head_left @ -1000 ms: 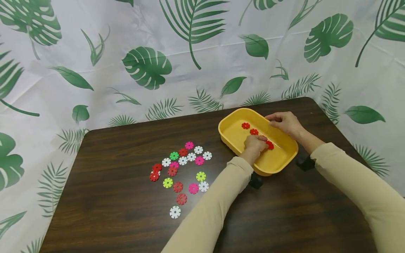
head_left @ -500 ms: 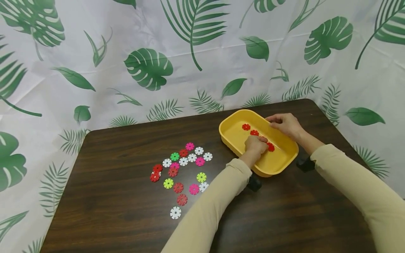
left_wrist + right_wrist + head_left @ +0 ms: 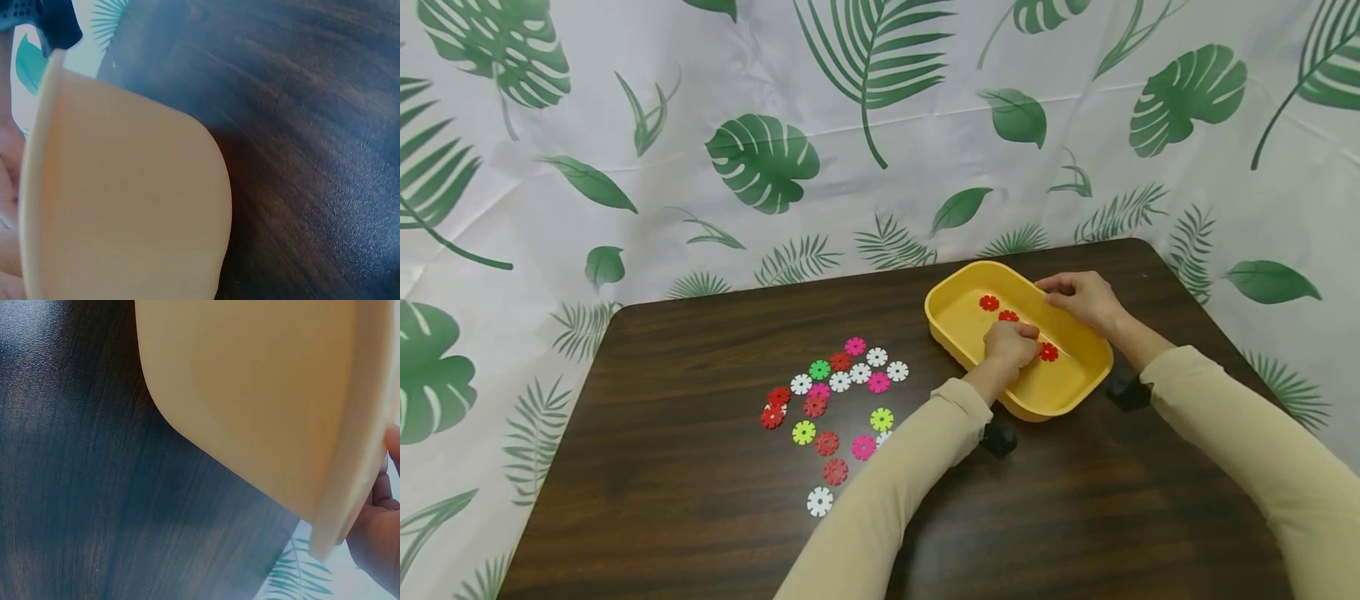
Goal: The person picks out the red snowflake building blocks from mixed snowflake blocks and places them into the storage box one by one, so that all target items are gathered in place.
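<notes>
A yellow plastic tub [image 3: 947, 337] stands on the right part of the table in the head view. Inside lie red notched discs, one at the far end [image 3: 988, 303], another [image 3: 1008, 317] beside it, and one [image 3: 1048, 352] nearer the front. My left hand [image 3: 1009, 343] reaches over the near wall, its curled fingers pinching a red notched disc that they mostly hide. At the far right rim, my right hand [image 3: 1082, 297] grips the tub between thumb and fingers. The wrist views mainly show the tub's outer wall [image 3: 137, 200], with part of the right hand [image 3: 375, 531] beyond the rim.
Several loose notched discs lie spread left of the tub: white [image 3: 820, 502], red [image 3: 835, 472], pink [image 3: 863, 447], yellow-green [image 3: 803, 432] and green [image 3: 819, 369]. The dark wooden table [image 3: 662, 467] ends at a leaf-print cloth [image 3: 850, 217] behind.
The head view has shifted slightly, so the scene sits a little further right and lower. Both hands stay at the tub; the left hand has moved only slightly among the red discs.
</notes>
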`<control>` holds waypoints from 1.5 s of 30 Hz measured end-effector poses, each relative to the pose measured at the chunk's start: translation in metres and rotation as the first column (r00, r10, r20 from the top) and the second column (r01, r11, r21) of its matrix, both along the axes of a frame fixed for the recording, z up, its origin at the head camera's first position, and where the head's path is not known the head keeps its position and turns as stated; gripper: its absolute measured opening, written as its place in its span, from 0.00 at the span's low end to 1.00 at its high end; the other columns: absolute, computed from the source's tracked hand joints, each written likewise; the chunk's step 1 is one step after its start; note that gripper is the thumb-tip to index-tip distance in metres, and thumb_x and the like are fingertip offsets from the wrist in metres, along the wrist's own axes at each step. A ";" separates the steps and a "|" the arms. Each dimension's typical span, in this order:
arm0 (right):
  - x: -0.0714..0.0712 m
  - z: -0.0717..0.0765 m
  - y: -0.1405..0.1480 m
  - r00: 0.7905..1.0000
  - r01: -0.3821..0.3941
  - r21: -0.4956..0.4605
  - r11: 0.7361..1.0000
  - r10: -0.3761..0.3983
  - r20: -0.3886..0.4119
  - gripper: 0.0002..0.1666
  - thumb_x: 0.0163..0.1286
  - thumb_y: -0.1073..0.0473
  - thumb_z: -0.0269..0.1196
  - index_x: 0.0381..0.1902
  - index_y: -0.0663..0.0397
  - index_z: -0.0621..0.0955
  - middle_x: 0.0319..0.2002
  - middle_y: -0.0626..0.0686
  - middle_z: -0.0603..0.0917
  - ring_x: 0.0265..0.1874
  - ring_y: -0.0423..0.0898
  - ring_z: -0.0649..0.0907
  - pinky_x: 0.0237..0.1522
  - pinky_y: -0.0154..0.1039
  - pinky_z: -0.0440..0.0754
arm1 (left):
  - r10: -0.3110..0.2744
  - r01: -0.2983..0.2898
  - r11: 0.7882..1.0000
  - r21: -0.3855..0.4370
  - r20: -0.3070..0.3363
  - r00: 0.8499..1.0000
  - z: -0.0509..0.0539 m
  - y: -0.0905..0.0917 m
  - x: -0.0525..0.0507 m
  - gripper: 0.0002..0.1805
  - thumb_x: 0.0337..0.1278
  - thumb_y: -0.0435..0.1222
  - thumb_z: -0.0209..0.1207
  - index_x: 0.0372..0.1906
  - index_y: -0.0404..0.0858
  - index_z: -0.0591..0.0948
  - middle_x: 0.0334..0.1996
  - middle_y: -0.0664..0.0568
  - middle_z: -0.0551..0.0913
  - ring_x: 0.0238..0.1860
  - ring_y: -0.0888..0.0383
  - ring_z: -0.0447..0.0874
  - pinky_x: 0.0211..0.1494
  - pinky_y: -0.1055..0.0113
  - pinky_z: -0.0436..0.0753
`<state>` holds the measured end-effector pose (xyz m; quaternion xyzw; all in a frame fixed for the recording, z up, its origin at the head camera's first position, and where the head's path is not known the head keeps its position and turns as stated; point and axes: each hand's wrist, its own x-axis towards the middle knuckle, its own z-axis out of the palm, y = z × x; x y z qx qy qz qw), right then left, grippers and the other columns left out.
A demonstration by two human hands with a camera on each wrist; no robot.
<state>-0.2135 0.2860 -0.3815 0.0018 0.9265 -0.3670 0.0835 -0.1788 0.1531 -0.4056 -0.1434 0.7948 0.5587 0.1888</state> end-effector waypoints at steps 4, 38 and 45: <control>0.000 -0.002 0.001 1.000 -0.001 0.014 1.000 0.001 -0.009 0.19 0.70 0.62 0.56 0.56 0.65 0.76 0.49 0.69 0.78 0.42 0.59 0.80 0.46 0.47 0.82 | 0.003 0.002 0.986 0.165 -0.029 1.000 0.007 -0.004 0.007 0.10 0.49 0.28 0.66 0.39 0.37 0.86 0.30 0.54 0.85 0.26 0.64 0.79 0.37 0.71 0.83; 0.000 0.001 -0.001 1.000 0.004 -0.031 0.999 -0.003 0.031 0.21 0.71 0.61 0.55 0.58 0.65 0.74 0.51 0.69 0.76 0.44 0.59 0.80 0.43 0.41 0.83 | -0.109 0.113 0.841 0.529 -0.039 0.993 0.014 -0.216 0.078 0.20 0.59 0.25 0.57 0.57 0.26 0.73 0.50 0.34 0.78 0.45 0.55 0.84 0.59 0.54 0.75; 0.000 0.000 0.000 1.000 0.008 -0.030 1.000 -0.007 0.028 0.21 0.71 0.61 0.55 0.58 0.65 0.74 0.51 0.69 0.77 0.43 0.58 0.80 0.41 0.38 0.83 | -0.117 0.137 0.895 0.425 -0.072 0.990 -0.005 -0.250 0.105 0.20 0.56 0.27 0.60 0.54 0.25 0.74 0.47 0.34 0.80 0.41 0.59 0.83 0.53 0.61 0.80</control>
